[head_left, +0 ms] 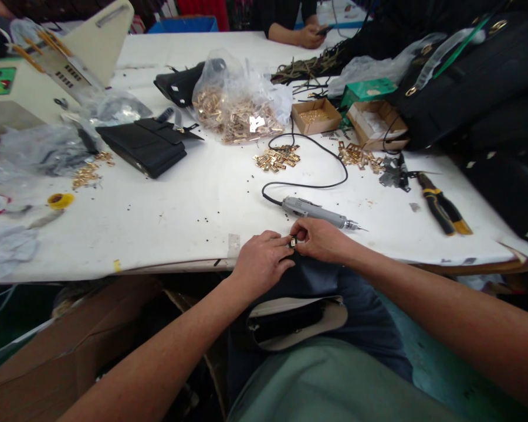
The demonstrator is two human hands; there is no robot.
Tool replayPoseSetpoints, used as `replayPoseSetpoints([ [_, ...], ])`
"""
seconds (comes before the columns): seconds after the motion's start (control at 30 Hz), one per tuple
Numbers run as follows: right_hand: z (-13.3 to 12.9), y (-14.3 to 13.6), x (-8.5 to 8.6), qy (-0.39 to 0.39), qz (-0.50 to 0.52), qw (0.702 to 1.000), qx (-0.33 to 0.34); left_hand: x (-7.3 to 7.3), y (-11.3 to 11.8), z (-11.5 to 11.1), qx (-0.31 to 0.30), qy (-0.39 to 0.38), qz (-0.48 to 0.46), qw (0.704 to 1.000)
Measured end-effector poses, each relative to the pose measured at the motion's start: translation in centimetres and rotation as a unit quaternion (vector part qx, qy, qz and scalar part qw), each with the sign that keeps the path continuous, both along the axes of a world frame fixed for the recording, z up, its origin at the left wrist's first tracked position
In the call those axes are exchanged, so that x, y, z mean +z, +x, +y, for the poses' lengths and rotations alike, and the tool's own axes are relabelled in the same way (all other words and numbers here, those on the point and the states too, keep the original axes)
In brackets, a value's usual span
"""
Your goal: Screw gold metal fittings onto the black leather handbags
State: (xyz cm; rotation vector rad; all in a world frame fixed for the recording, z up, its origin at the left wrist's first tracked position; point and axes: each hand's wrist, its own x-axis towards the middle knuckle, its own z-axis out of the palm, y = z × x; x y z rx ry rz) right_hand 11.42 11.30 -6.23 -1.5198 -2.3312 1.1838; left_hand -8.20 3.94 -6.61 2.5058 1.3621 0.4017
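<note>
A dark bag (310, 278) lies on my lap against the table's front edge, its light-lined opening turned toward me. My left hand (261, 261) is closed on the bag's far edge, fingers bent over it. Opposite, my right hand (319, 239) pinches a small gold-coloured metal fitting (293, 241) at that same edge. The fingertips of both hands meet around the fitting and hide most of it. Just beyond my right hand, a grey electric screwdriver (314, 211) lies on the table, its bit pointing right.
Yellow-and-black pliers (444, 205) lie at the right. Loose gold fittings (277, 158) sit near a plastic bag of fittings (242, 111) and a small cardboard box (317, 116). A black bag (145, 143) rests left of centre. Across the table, another person's hand (311, 36) holds a phone.
</note>
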Motion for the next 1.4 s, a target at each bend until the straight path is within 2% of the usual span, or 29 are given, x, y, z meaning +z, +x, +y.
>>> replayPoseSetpoints([
  [0.23, 0.1, 0.0, 0.3, -0.03, 0.007, 1.0, -0.003, 1.2, 0.3, -0.2, -0.014, -0.024, 0.049, 0.998],
  [0.37, 0.2, -0.1, 0.4, -0.023, -0.001, 1.0, -0.005, 1.9, 0.5, -0.2, -0.014, -0.036, 0.081, 0.996],
  [0.77, -0.1, 0.4, -0.4, -0.022, 0.062, 0.997, -0.029, 2.2, 0.7, -0.6, 0.001, -0.036, 0.086, 0.996],
  [0.97, -1.1, -0.1, -0.4, 0.024, 0.095, 0.993, -0.069, 3.0, 1.2, -0.6, 0.018, -0.051, 0.082, 0.995],
  [1.07, -1.7, 0.2, -0.2, 0.09, 0.158, 0.98, -0.082, 2.7, 1.3, -0.4, 0.023, -0.041, 0.073, 0.996],
  [1.17, -1.6, 2.0, 0.6, 0.169, 0.188, 0.962, -0.108, 1.6, 1.1, -0.5, 0.027, -0.001, 0.061, 0.998],
  [1.23, -0.9, 4.3, 1.2, 0.194, 0.17, 0.956, -0.142, 0.7, 0.9, -0.6, 0.033, 0.032, 0.054, 0.997],
  [1.4, 3.2, 12.5, 1.7, 0.195, 0.003, 0.952, -0.238, -1.2, 0.4, -0.9, 0.047, 0.094, 0.034, 0.994],
])
